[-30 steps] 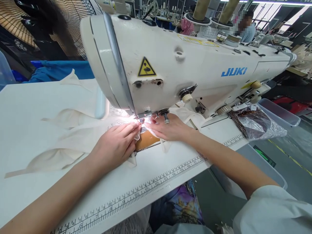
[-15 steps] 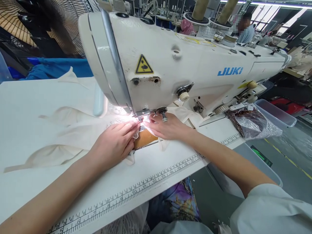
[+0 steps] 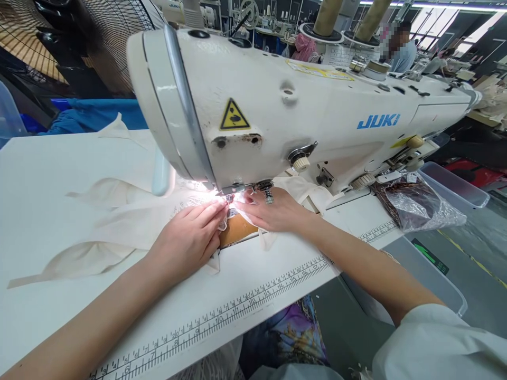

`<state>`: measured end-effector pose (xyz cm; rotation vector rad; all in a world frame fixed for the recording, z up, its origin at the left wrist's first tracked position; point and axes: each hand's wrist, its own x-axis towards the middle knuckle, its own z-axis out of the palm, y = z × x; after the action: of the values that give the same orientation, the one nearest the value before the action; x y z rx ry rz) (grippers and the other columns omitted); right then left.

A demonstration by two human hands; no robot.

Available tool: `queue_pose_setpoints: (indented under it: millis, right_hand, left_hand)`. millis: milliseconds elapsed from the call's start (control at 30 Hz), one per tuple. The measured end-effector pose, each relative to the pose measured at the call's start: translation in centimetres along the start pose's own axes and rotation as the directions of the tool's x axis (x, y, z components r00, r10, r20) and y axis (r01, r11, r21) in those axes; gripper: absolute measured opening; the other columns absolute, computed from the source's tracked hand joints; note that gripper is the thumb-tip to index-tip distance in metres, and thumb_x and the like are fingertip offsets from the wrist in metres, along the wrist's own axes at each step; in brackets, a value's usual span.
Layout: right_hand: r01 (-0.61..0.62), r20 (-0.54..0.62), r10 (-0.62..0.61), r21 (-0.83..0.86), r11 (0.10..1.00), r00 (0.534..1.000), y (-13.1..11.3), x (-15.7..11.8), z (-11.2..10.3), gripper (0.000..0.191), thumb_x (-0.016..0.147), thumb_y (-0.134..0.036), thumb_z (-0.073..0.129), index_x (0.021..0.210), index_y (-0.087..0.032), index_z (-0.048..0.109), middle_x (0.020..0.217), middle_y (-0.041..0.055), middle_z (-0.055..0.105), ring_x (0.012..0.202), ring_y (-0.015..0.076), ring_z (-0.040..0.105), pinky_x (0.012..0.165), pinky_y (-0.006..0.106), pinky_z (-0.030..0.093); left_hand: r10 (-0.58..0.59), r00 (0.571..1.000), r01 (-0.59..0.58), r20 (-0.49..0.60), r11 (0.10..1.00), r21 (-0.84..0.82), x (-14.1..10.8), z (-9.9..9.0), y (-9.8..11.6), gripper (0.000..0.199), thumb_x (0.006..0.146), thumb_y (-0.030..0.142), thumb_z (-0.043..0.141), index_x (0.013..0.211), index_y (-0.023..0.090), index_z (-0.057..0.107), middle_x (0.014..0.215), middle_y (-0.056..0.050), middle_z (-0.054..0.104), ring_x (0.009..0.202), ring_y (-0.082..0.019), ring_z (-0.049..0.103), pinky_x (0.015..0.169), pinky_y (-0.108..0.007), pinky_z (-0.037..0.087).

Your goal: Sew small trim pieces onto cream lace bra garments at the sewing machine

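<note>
A white sewing machine (image 3: 269, 105) marked JUKI stands over the table, its lit needle area low at the centre. Cream fabric (image 3: 130, 219) with lace spreads left from the needle. My left hand (image 3: 190, 232) presses on the fabric just left of the needle, fingers together, the fabric under its fingertips. On the needle's right side, my right hand (image 3: 273, 210) has its fingers closed on the fabric edge, partly hidden behind the machine's tension spring. An orange-brown plate (image 3: 237, 229) shows between both hands.
The white table (image 3: 237, 285) has a printed ruler along its front edge. A plastic bag (image 3: 420, 203) and a clear bin (image 3: 455, 184) are at the right. A fan (image 3: 111, 31) stands at the back left. A person (image 3: 404, 50) is in the background.
The camera view has shifted slightly, so the machine and table appear a little lower. Both hands remain at the needle, with little visible change in the fabric.
</note>
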<state>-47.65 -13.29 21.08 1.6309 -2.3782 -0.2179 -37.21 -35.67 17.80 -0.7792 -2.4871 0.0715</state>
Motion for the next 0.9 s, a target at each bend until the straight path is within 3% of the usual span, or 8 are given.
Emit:
queue_pose_setpoints:
  millis: [167, 333, 500, 900]
  right_hand:
    - [0.012, -0.002, -0.012, 0.000, 1.000, 1.000, 0.0, -0.1, -0.1, 0.038, 0.106, -0.021, 0.025, 0.118, -0.020, 0.060, 0.121, 0.0117, 0.062, 0.084, 0.0179, 0.049, 0.060, 0.036, 0.025]
    - [0.011, -0.004, -0.011, -0.007, 1.000, 1.000, 0.0, -0.1, 0.2, 0.039, 0.107, -0.022, 0.024, 0.127, -0.022, 0.058, 0.123, 0.0108, 0.063, 0.091, 0.0199, 0.052, 0.063, 0.036, 0.031]
    - [0.015, -0.006, -0.015, 0.002, 1.000, 1.000, 0.2, 0.0, 0.5, 0.041, 0.107, -0.023, 0.024, 0.133, -0.022, 0.056, 0.123, 0.0105, 0.064, 0.093, 0.0202, 0.054, 0.062, 0.034, 0.031]
    - [0.025, -0.017, -0.025, -0.002, 1.000, 1.000, 0.4, 0.0, 0.9, 0.040, 0.104, -0.021, 0.029, 0.133, -0.022, 0.058, 0.119, 0.0093, 0.065, 0.096, 0.0211, 0.051, 0.063, 0.034, 0.028]
  left_hand:
    - [-0.024, 1.000, 0.025, 0.009, 0.999, -0.033, 0.0, 0.1, 0.1, 0.042, 0.102, 0.021, 0.035, 0.137, 0.010, 0.057, 0.134, -0.015, 0.066, 0.120, -0.029, 0.063, 0.093, -0.043, 0.054]
    - [-0.089, 0.993, 0.097, 0.077, 0.990, -0.105, -0.1, 0.0, 0.1, 0.046, 0.101, 0.023, 0.035, 0.142, 0.015, 0.054, 0.141, -0.015, 0.061, 0.117, -0.029, 0.064, 0.091, -0.044, 0.055]
    - [-0.056, 0.997, 0.059, 0.061, 0.997, -0.044, 0.1, -0.2, 0.2, 0.044, 0.101, 0.021, 0.033, 0.134, 0.008, 0.058, 0.133, -0.017, 0.064, 0.111, -0.030, 0.066, 0.085, -0.044, 0.056]
    - [-0.004, 1.000, 0.005, -0.013, 0.999, 0.034, 0.1, -0.1, 0.1, 0.041, 0.102, 0.020, 0.032, 0.128, 0.007, 0.061, 0.126, -0.017, 0.069, 0.109, -0.028, 0.065, 0.081, -0.041, 0.053]
